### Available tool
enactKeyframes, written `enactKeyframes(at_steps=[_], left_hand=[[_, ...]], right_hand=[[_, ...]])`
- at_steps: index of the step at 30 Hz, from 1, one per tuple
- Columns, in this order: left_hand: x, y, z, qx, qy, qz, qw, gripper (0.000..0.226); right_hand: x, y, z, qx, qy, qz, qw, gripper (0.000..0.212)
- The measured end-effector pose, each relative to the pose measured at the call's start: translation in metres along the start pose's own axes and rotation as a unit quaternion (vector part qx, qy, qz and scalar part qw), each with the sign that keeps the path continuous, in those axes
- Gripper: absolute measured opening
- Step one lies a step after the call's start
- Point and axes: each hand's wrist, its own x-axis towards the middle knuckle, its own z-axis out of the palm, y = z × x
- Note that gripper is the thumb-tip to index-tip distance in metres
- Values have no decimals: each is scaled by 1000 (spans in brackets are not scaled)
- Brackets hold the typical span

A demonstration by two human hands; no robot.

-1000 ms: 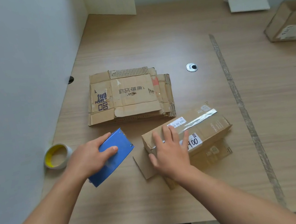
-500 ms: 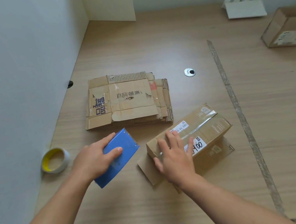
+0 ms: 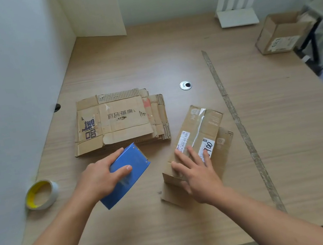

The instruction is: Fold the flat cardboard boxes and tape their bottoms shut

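A folded-up cardboard box [image 3: 200,133] with white labels and a clear tape strip along its top seam lies on the desk, its loose flaps spread underneath. My right hand [image 3: 198,171] rests on the box's near end with fingers straight and spread. My left hand [image 3: 99,178] grips a blue tape dispenser [image 3: 128,170] just left of the box, thumb and fingers wrapped round its sides. A stack of flat cardboard boxes [image 3: 120,120] lies behind both hands.
A tape roll with a yellow core [image 3: 40,194] sits by the left wall. An open cardboard box [image 3: 282,33] stands at the far right edge, a white router [image 3: 237,8] at the back. A metal cable grommet [image 3: 185,85] and a tape strip [image 3: 239,122] mark the desk.
The folded box has turned under my right hand, its far end swinging away from me. My left hand with the dispenser has hardly moved.
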Motion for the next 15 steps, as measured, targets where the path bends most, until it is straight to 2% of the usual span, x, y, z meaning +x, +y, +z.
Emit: enactKeyframes(at_steps=[6,15], left_hand=[[3,15,3,-19,2,18,1000,58],[2,30,7,10,16,29,999,59]], right_hand=[[-18,33,7,23,-3,-107,994,50],[-20,47,-2,10,-13,-140,990,57]])
